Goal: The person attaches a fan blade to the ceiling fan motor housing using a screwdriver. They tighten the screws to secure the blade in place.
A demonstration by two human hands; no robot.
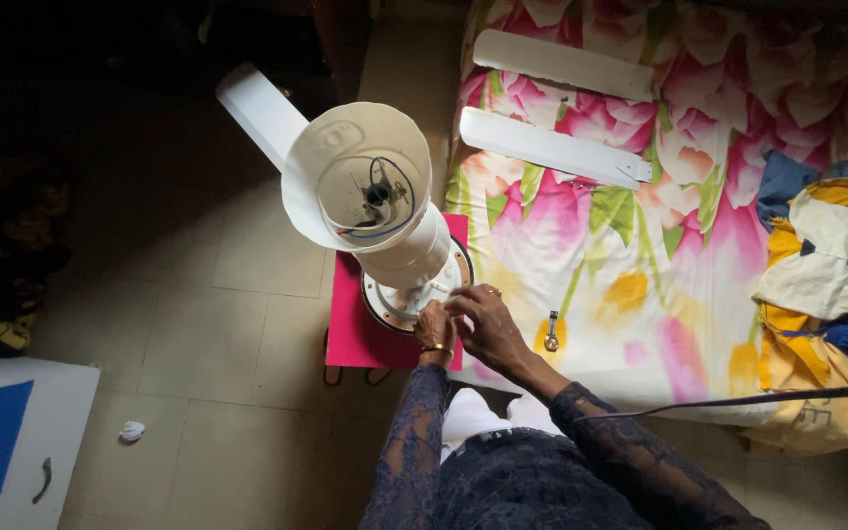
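My left hand (434, 327) and right hand (483, 319) pinch together at the rim of the fan motor (414, 270), stood on the pink stool (355, 329) for reach; spare blades (552, 147) lie on the bed (640, 285).

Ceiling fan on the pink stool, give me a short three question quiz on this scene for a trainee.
1. True or false: both hands are at the rim of the fan motor on the pink stool.
2. How many loose fan blades lie on the floral bedsheet?
A. one B. two C. four
3. Fill in: the small metal tool lies on the ____, to the right of the hands.

Key
1. True: the left hand and right hand meet at the motor's edge nearest the person.
2. B: an upper blade and a lower blade.
3. Bedsheet.
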